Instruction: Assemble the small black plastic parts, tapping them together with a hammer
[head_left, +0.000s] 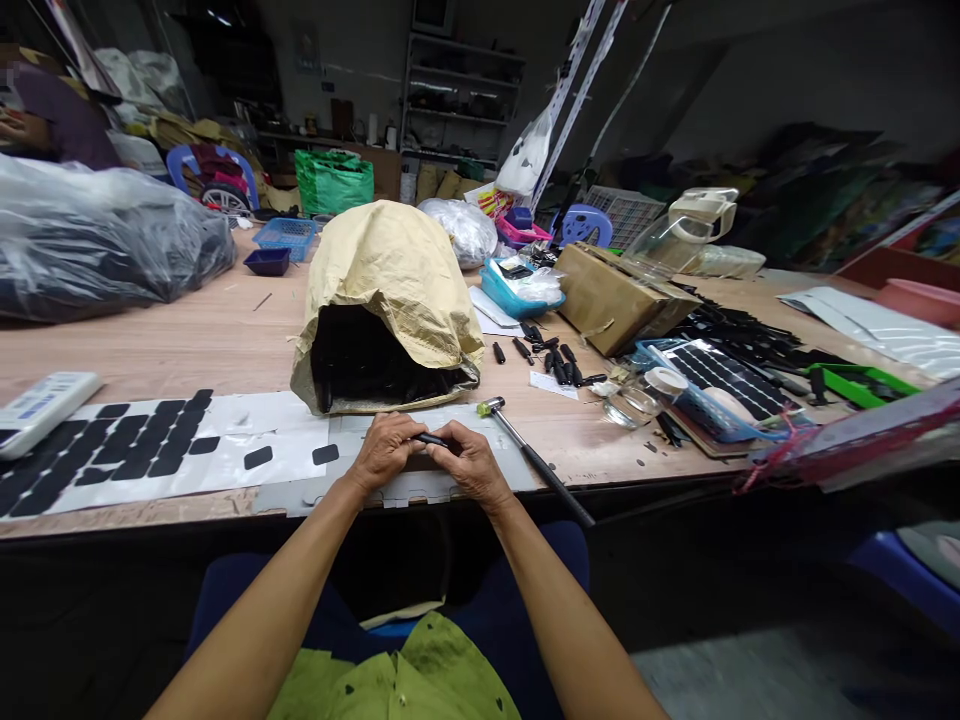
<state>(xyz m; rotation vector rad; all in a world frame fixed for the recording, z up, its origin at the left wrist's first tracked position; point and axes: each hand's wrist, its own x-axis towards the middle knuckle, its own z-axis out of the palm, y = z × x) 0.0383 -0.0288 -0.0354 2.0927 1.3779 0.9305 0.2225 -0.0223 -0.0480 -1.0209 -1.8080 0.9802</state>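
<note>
My left hand and my right hand meet above the grey board at the table's front edge. Between them they pinch a small black handle-like piece; its exact kind is too small to tell. Behind my hands a tan paper sack lies on its side, its mouth facing me and dark pieces inside. A hammer with a black grip rests at my right, its handle end over the edge. Several black handle-like pieces lie loose farther right.
On the left, black rounded patches lie on a white sheet, beside a white box. A large plastic-wrapped bundle sits behind. To the right are a cardboard box, a blue basket, a glass jar and a green tray.
</note>
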